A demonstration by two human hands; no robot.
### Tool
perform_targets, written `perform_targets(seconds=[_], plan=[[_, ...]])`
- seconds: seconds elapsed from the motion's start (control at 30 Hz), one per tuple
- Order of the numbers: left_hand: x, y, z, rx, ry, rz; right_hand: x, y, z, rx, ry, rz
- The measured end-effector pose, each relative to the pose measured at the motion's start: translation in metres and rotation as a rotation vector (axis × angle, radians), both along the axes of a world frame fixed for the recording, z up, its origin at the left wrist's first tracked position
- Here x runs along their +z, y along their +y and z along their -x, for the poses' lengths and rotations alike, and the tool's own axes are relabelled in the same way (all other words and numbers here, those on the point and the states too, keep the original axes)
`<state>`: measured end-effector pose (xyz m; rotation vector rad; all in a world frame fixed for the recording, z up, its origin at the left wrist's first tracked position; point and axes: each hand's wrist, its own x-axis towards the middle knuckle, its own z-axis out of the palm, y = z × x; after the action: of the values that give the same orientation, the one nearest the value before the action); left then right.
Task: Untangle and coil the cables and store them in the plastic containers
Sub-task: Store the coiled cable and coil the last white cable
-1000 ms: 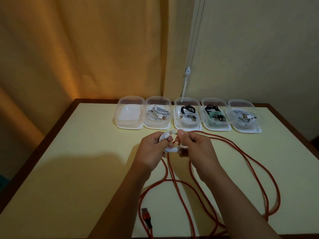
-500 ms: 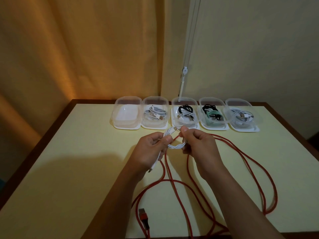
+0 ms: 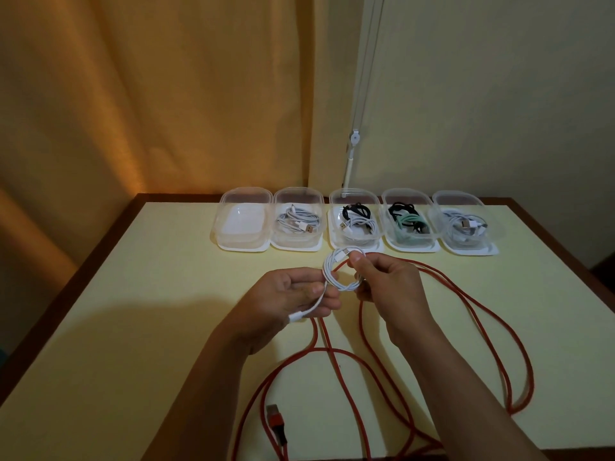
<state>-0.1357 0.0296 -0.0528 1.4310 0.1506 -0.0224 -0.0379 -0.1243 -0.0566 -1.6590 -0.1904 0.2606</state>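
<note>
Both hands hold the white cable (image 3: 339, 271) above the middle of the table (image 3: 133, 294), just near of the row of five plastic containers (image 3: 356, 221). The right hand (image 3: 389, 287) pinches the right side of the small coil between thumb and fingers; the left hand (image 3: 289, 294) grips the loose tail, whose white plug (image 3: 296, 317) pokes out below its fingers. Compared with a second ago, the hands have drawn slightly apart: the coil, then bunched tight between them, now stands open as a clear ring, and the tail has slipped out to the left. The red cable (image 3: 466, 311) still sprawls in loose loops on the near right, its plug (image 3: 275, 422) at the near edge.
</note>
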Motion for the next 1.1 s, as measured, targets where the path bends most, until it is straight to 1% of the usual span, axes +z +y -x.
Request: perform_targets(seconds=[0.13,0.3,0.47,0.57,0.73,0.9,1.03,1.1], plan=[[0.0,-0.004,-0.002,0.007,0.002,0.002,0.0,0.002,0.001,0.009,-0.019,0.012],[-0.002,-0.009,-0.007,0.022,-0.028,-0.071,-0.001,0.005,0.004,0.031,-0.076,0.075],[-0.002,-0.016,-0.009,0.01,-0.074,-0.002,0.0,0.007,0.006,0.047,-0.109,0.082],[-0.005,-0.021,-0.01,0.025,-0.085,-0.012,0.001,0.006,0.006,0.059,-0.112,0.074],[-0.006,-0.021,-0.012,0.175,-0.108,-0.042,0.002,0.007,0.01,0.041,-0.061,0.051],[-0.011,-0.016,-0.014,0.26,-0.049,-0.031,0.007,0.005,0.009,0.057,-0.031,0.021],[-0.015,-0.014,-0.015,0.361,-0.07,-0.023,0.003,0.009,0.012,0.008,-0.037,0.125],[-0.016,-0.013,-0.015,0.427,-0.089,-0.025,0.005,0.008,0.014,0.041,-0.011,0.168]])
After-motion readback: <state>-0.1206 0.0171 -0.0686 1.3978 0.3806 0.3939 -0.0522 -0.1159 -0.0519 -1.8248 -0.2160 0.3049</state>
